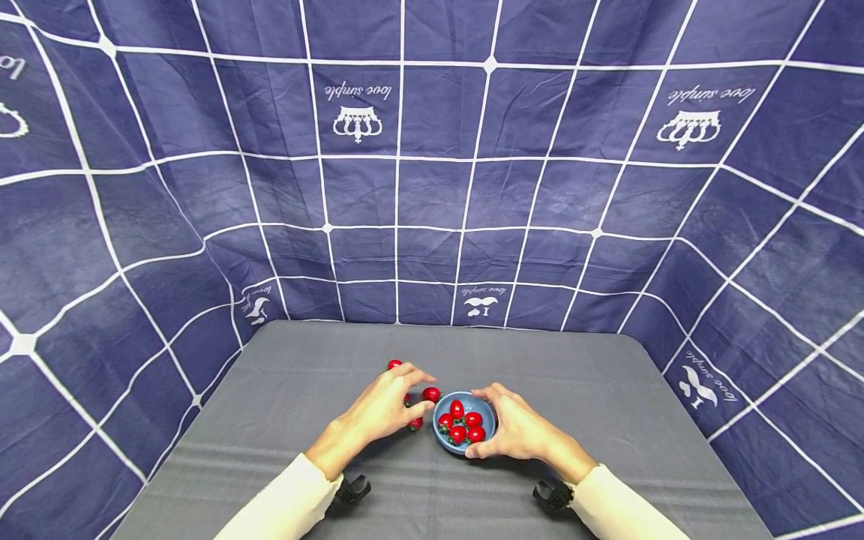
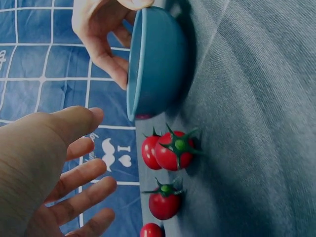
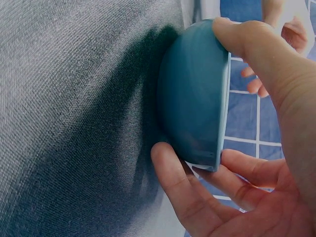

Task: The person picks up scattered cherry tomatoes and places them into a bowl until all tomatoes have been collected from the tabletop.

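A blue bowl (image 1: 464,452) stands on the grey cloth with several cherry tomatoes (image 1: 457,409) inside. The right hand (image 1: 516,427) grips its right side, thumb and fingers spread around the wall; in the right wrist view the thumb lies near the rim of the bowl (image 3: 192,94). Left of the bowl, the left hand (image 1: 388,405) hovers with its fingers apart and nothing between them. Several loose tomatoes lie under and around it, one tomato (image 1: 431,394) close to the bowl's rim. The left wrist view shows loose tomatoes with green stems (image 2: 174,150) in a row.
Grey cloth (image 1: 540,360) covers the table. A blue curtain with white grid lines (image 1: 439,187) surrounds it at the back and both sides. Another loose tomato (image 1: 394,364) lies farther back, beyond the left hand. Each wrist wears a black strap (image 1: 352,490).
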Available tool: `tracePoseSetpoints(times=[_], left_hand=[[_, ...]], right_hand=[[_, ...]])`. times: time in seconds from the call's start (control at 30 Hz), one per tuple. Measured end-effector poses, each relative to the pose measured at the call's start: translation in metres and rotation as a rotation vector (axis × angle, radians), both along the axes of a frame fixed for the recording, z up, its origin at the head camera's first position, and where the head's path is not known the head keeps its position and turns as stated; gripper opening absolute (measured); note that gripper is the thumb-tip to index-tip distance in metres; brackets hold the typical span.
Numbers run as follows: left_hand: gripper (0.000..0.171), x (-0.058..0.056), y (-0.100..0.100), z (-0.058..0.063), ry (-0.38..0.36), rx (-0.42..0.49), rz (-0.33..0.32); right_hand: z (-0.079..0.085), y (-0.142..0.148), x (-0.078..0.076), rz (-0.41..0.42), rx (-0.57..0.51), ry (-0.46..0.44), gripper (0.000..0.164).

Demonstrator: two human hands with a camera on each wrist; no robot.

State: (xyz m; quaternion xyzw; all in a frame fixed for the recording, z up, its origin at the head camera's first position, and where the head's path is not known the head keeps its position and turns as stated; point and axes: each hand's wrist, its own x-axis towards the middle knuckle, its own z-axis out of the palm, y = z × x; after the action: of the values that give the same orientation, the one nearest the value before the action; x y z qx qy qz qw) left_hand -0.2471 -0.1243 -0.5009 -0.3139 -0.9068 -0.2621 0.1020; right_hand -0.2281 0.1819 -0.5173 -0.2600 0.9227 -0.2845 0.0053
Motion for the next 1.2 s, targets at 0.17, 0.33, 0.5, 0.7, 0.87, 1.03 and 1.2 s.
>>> tracePoseSetpoints(times=[0.17, 0.33, 0.5, 0.7, 0.87, 1.03, 1.2], left_hand=[[0.041, 0.002, -0.008, -0.002, 0.029, 0.000, 0.006], [0.045, 0.006, -0.015, -0.005, 0.031, -0.022, 0.005], [0.048, 0.009, -0.019, -0.009, -0.010, -0.044, 0.012], [0.051, 0.011, -0.021, -0.014, -0.026, -0.083, 0.017], [0.054, 0.011, -0.022, -0.018, -0.042, -0.089, -0.010], [0.054, 0.011, -0.022, -0.019, -0.055, -0.095, -0.020], [0.051, 0.011, -0.021, -0.022, -0.068, -0.098, -0.035]], right_hand=[[0.000, 0.000, 0.000, 0.002, -0.004, 0.005, 0.103], [0.001, 0.000, 0.000, 0.007, -0.006, 0.002, 0.103], [0.001, 0.000, 0.000, 0.008, -0.006, 0.006, 0.104], [0.001, 0.001, 0.000, 0.003, -0.005, 0.002, 0.104], [0.001, 0.000, 0.000, 0.004, -0.001, 0.008, 0.104], [0.000, 0.001, 0.000, 0.010, -0.004, 0.009, 0.104], [0.000, 0.000, -0.001, 0.014, -0.008, 0.006, 0.104]])
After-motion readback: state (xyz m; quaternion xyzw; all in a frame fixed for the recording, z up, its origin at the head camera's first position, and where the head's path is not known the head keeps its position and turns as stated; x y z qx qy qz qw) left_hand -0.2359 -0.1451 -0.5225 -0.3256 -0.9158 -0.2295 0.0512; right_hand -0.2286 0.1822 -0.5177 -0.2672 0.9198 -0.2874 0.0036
